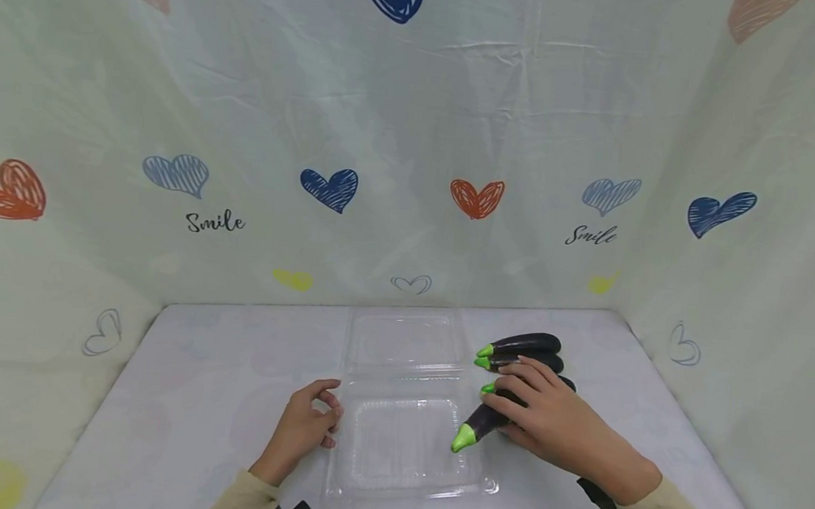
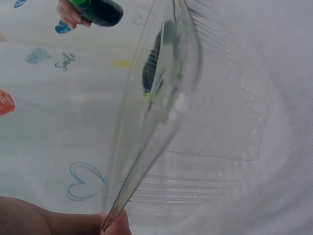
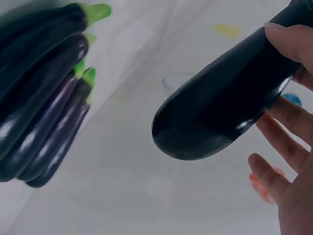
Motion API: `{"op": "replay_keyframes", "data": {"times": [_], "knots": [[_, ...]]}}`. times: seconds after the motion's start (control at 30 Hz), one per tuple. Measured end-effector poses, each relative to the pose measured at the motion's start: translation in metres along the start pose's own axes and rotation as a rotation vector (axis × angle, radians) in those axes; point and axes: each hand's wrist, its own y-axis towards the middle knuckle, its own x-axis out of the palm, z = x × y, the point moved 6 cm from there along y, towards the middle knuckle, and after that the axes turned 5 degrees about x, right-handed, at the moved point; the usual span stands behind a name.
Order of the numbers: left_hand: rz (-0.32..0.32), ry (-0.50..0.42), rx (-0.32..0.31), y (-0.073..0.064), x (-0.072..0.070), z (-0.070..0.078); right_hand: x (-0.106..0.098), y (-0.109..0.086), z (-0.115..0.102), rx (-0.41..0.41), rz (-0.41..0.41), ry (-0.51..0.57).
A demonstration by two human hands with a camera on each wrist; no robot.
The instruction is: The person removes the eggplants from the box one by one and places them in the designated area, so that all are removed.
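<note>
A clear plastic clamshell container point(image 1: 401, 443) lies with its lid point(image 1: 404, 341) folded back behind it. My left hand point(image 1: 305, 427) is at the container's left side, and in the left wrist view its thumb point(image 2: 68, 223) and a finger pinch the thin rim. My right hand point(image 1: 555, 419) holds a dark purple eggplant point(image 1: 486, 422), its green stem end pointing over the container's right edge. The right wrist view shows the thumb and fingers around the eggplant point(image 3: 220, 103), its rounded end free. More eggplants point(image 1: 525, 343) lie beside and behind that hand, partly covered by it.
The container stands on a table with a white cloth point(image 1: 229, 376). A pale curtain with printed hearts point(image 1: 431, 114) encloses the back and both sides. Several eggplants point(image 3: 44, 98) lie side by side in the right wrist view.
</note>
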Motion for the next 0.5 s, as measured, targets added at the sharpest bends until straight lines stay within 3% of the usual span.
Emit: {"op": "replay_keyframes", "data": {"times": [0.27, 0.5], "knots": [[0.002, 0.005, -0.003, 0.0, -0.001, -0.001, 0.003, -0.035, 0.017, 0.154, -0.083, 0.002], [0.002, 0.017, -0.021, -0.001, 0.0, -0.001, 0.01, -0.058, 0.022, 0.228, -0.155, -0.013]]}}
